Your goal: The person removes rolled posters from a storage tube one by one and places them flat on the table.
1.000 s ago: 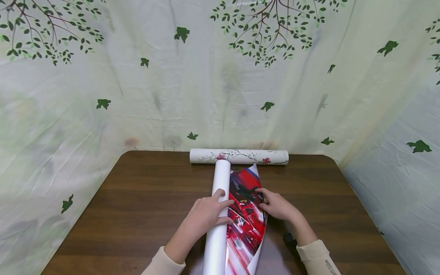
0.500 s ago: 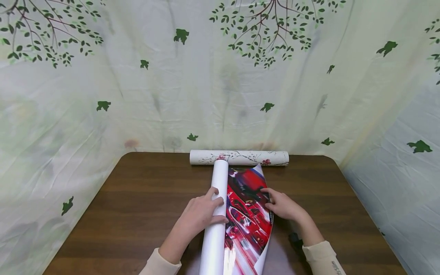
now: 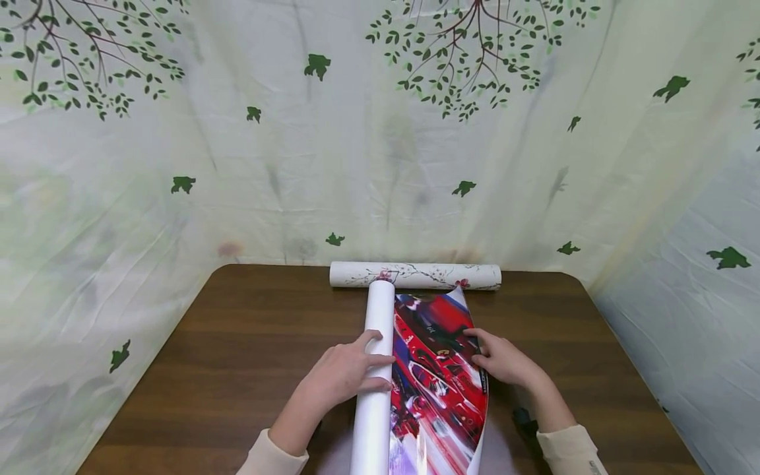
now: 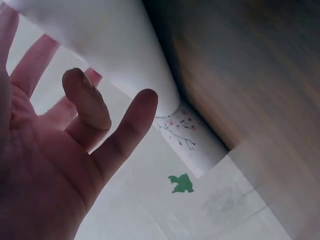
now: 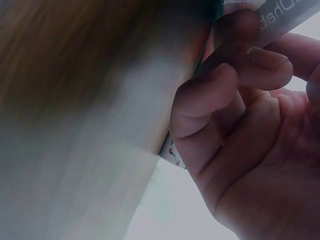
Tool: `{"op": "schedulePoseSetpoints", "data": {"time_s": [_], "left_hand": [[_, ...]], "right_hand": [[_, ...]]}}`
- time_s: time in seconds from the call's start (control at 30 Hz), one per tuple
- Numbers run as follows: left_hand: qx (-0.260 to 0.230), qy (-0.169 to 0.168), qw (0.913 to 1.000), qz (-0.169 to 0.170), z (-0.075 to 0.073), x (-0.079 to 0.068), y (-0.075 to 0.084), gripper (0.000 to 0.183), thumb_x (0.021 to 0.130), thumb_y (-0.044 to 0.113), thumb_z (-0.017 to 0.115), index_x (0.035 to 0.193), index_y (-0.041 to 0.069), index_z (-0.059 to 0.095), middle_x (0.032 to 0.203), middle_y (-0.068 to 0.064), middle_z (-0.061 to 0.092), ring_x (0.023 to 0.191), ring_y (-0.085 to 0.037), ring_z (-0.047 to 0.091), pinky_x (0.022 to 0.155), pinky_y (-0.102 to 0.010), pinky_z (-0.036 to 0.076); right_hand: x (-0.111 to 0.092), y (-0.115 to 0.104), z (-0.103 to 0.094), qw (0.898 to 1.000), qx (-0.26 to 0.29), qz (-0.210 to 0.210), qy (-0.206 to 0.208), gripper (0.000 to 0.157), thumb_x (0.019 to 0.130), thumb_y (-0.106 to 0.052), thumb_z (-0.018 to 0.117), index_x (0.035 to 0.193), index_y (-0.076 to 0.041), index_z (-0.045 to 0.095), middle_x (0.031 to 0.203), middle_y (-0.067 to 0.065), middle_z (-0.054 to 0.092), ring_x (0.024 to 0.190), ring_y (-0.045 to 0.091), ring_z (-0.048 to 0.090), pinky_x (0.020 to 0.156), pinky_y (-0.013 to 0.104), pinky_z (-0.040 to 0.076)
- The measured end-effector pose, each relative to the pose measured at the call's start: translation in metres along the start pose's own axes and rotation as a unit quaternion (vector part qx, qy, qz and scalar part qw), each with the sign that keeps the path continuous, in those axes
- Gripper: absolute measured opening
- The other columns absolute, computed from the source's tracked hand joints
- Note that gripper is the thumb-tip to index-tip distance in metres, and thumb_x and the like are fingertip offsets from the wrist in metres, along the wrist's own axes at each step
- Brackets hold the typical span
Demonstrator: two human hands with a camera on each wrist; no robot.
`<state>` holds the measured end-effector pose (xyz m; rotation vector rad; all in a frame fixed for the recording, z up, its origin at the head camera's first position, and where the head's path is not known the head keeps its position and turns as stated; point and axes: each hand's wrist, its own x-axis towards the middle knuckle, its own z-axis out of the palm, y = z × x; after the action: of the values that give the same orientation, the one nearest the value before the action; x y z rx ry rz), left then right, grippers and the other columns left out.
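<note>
A glossy poster (image 3: 436,396) with a red racing car lies partly unrolled in the head view, its remaining white roll (image 3: 373,429) on the left. My left hand (image 3: 338,376) rests on the roll, fingertips spread across it. The left wrist view shows the fingers of that hand (image 4: 50,150) spread and slightly bent beside the roll (image 4: 125,55). At the poster's free right edge, my right hand (image 3: 505,359) pinches the sheet between thumb and fingers. In the right wrist view, bent fingers of this hand (image 5: 240,115) hold the edge, where printed letters show on the sheet (image 5: 292,17).
Across the back of the brown table (image 3: 255,330) lies a second roll (image 3: 415,276), white with a blossom-branch print. The poster roll's far end comes right up to it. A pale curtain (image 3: 332,152) with printed leaves hangs behind and beside the table.
My right hand has moved right with the poster's edge, so more of the car picture shows. The white roll and my left hand have shifted slightly left.
</note>
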<state>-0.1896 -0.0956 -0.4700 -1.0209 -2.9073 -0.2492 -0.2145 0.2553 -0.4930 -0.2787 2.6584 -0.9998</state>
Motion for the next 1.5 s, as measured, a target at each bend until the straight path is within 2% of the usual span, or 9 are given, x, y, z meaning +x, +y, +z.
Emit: {"op": "schedulePoseSetpoints", "data": {"time_s": [0.2,0.27,0.43,0.6,0.8,1.0,1.1,1.23,1.5], "left_hand": [[-0.014,0.04,0.9991,-0.009,0.006,0.001,-0.001,0.047,0.088,0.065,0.076,0.114,0.025,0.075,0.145,-0.003,0.061,0.077,-0.017,0.07,0.066,-0.032,0.058],[-0.014,0.065,0.9978,0.002,0.009,0.001,-0.002,0.045,0.086,0.062,0.079,0.106,0.023,0.07,0.13,0.003,0.069,0.073,-0.015,0.068,0.061,-0.028,0.053],[-0.005,0.088,0.9959,0.018,0.01,0.0,-0.005,0.043,0.085,0.057,0.083,0.102,0.021,0.066,0.101,0.009,0.066,0.057,-0.008,0.05,0.053,-0.023,0.04],[0.022,0.075,0.9969,0.007,0.01,-0.001,-0.007,0.041,0.088,0.059,0.078,0.115,0.028,0.08,0.125,-0.001,0.063,0.064,-0.012,0.059,0.052,-0.026,0.044],[0.027,0.072,0.9967,-0.026,0.014,-0.005,-0.012,0.038,0.085,0.061,0.081,0.108,0.031,0.082,0.126,-0.005,0.057,0.066,-0.013,0.057,0.051,-0.026,0.043],[0.017,0.101,0.9948,-0.002,0.015,-0.006,-0.02,0.041,0.081,0.058,0.087,0.104,0.026,0.078,0.139,0.003,0.067,0.078,-0.016,0.072,0.058,-0.027,0.053],[0.003,0.109,0.994,0.003,0.015,-0.007,-0.022,0.045,0.078,0.06,0.088,0.101,0.024,0.07,0.118,0.01,0.076,0.064,-0.01,0.064,0.054,-0.023,0.045],[-0.006,0.111,0.9937,-0.011,0.014,-0.008,-0.024,0.052,0.076,0.064,0.087,0.096,0.024,0.059,0.097,0.013,0.068,0.052,-0.005,0.038,0.05,-0.021,0.027],[0.022,0.105,0.9941,-0.02,0.015,-0.007,-0.025,0.049,0.079,0.063,0.084,0.115,0.031,0.08,0.123,-0.003,0.059,0.057,-0.009,0.046,0.048,-0.023,0.034]], "right_hand": [[-0.003,0.004,-0.002,1.0,0.001,-0.004,0.002,0.055,0.102,-0.013,0.069,0.153,-0.006,0.051,0.09,0.008,0.072,0.078,0.019,0.063,0.077,0.04,0.054],[-0.004,0.005,-0.002,1.0,0.004,-0.003,0.001,0.055,0.102,-0.013,0.069,0.153,-0.006,0.05,0.079,0.007,0.064,0.069,0.019,0.054,0.07,0.036,0.046],[-0.006,0.006,-0.006,1.0,0.001,0.001,0.006,0.055,0.102,-0.013,0.069,0.153,-0.007,0.05,0.085,0.006,0.068,0.072,0.017,0.056,0.072,0.035,0.046],[-0.007,0.008,-0.011,1.0,-0.001,0.005,0.004,0.055,0.102,-0.013,0.069,0.153,-0.007,0.05,0.105,0.011,0.075,0.088,0.019,0.065,0.082,0.041,0.056],[-0.009,0.013,-0.015,1.0,0.02,0.004,-0.009,0.055,0.103,-0.011,0.067,0.154,-0.005,0.048,0.114,0.016,0.076,0.096,0.022,0.073,0.092,0.051,0.06],[-0.011,0.017,-0.021,0.999,0.041,0.003,-0.019,0.056,0.103,-0.01,0.066,0.155,-0.003,0.045,0.119,0.021,0.075,0.098,0.024,0.074,0.093,0.051,0.061],[-0.012,0.018,-0.024,0.998,0.052,0.005,-0.024,0.057,0.104,-0.01,0.065,0.156,-0.003,0.044,0.122,0.023,0.073,0.097,0.024,0.073,0.089,0.047,0.062],[-0.015,0.022,-0.029,0.998,0.061,0.005,-0.026,0.057,0.104,-0.009,0.064,0.156,-0.001,0.043,0.118,0.024,0.073,0.091,0.025,0.07,0.075,0.038,0.059],[-0.021,0.029,-0.037,0.998,0.058,0.013,-0.019,0.057,0.104,-0.009,0.065,0.156,-0.001,0.043,0.119,0.024,0.073,0.093,0.024,0.07,0.077,0.038,0.06]]}}
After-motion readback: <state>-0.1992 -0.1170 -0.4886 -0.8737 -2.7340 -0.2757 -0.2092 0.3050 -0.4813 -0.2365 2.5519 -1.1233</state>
